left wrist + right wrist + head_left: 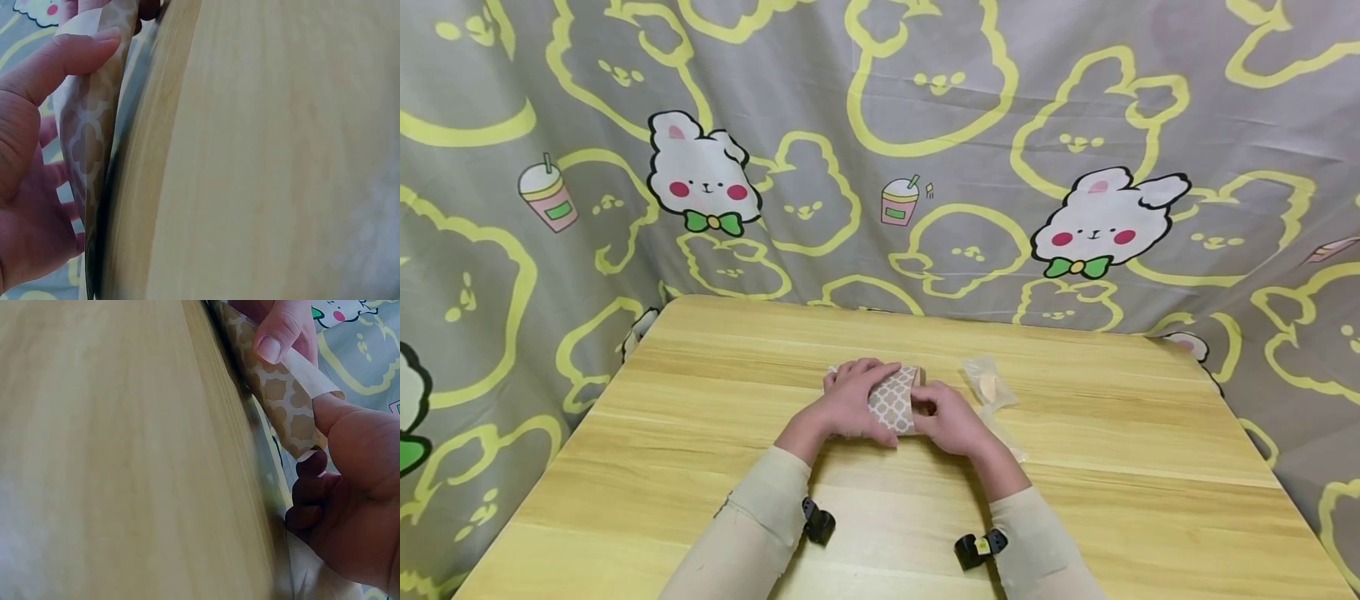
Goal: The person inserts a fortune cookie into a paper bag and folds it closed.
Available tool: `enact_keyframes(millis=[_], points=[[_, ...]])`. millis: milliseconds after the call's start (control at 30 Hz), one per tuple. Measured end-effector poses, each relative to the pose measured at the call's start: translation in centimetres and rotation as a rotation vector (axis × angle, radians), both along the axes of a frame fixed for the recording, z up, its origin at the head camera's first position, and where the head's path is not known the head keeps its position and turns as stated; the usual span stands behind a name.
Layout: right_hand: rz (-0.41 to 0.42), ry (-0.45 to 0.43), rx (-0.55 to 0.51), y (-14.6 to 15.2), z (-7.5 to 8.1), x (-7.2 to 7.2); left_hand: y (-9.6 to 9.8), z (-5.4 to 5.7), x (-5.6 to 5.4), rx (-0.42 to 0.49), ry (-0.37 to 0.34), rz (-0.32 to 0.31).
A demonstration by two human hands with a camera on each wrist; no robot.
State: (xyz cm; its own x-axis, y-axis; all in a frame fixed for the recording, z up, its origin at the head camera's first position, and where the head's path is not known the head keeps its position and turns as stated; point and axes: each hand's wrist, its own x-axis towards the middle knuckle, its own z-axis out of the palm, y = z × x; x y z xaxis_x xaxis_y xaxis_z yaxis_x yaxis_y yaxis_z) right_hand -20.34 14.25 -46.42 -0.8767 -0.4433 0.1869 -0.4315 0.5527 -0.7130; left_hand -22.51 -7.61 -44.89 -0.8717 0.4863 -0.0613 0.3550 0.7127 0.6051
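A flat paper bag [892,402] with a tan and white lattice pattern lies across the middle of the table, its mouth toward the right. My left hand [855,402] holds it, thumb on the near side and fingers spread over the far side. At the mouth, my right hand [951,419] grips the bag's edge; in the right wrist view its thumb [334,412] reaches inside the opening while the other fingers [306,503] curl outside. The bag's white inner side [309,375] shows there. Whatever the bag contains is hidden.
Just right of my right hand lies a clear plastic packet [988,382] with a small beige piece in it. Another clear plastic piece [1009,442] extends from behind that wrist. A patterned curtain [820,100] hangs behind the wooden table [1150,467].
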Motion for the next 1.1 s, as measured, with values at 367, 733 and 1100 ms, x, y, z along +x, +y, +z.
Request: enact_keyframes(millis=[367, 733, 1100], points=[[-0.217, -0.017, 0.091, 0.8, 2.2, 0.6, -0.3, 0.0, 0.1, 0.026, 0.022, 0.021], [-0.205, -0.045, 0.172, 1.8, 2.3, 0.4, -0.3, -0.1, 0.1, 0.048, 0.029, 0.035], [-0.236, -0.004, 0.089, 4.9, 3.5, 1.8, -0.4, -0.2, 0.1, 0.048, 0.016, 0.041]])
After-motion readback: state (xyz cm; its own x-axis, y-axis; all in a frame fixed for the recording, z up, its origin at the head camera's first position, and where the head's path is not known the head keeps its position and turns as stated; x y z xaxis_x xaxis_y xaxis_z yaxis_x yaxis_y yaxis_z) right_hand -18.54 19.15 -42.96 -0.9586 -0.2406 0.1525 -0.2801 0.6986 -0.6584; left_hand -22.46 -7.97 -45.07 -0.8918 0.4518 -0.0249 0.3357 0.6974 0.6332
